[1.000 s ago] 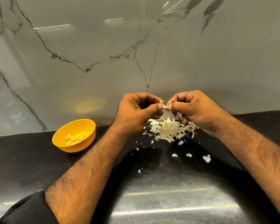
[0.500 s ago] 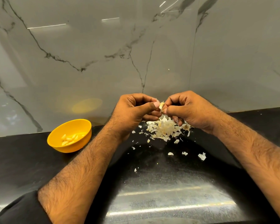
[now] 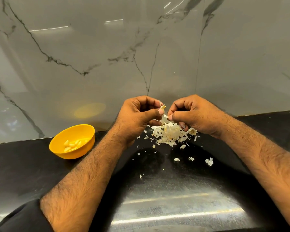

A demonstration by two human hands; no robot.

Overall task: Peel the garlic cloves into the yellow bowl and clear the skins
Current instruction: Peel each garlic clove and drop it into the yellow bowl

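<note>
A garlic clove (image 3: 163, 113) with loose papery skin is pinched between both hands above the counter. My left hand (image 3: 137, 116) grips it with thumb and fingers from the left, my right hand (image 3: 194, 114) from the right. Directly below them lies a pile of white garlic skins (image 3: 169, 135) on the black counter. The yellow bowl (image 3: 72, 142) stands to the left near the wall and holds several peeled cloves (image 3: 71, 145).
Loose skin flakes (image 3: 209, 161) are scattered on the black countertop (image 3: 157, 190) in front of the pile. A grey marble wall (image 3: 141, 47) rises right behind the hands and the bowl.
The thumbs have drawn slightly apart and a strip of skin now stands off the clove. Hands stay over the pile; the view has shifted a little.
</note>
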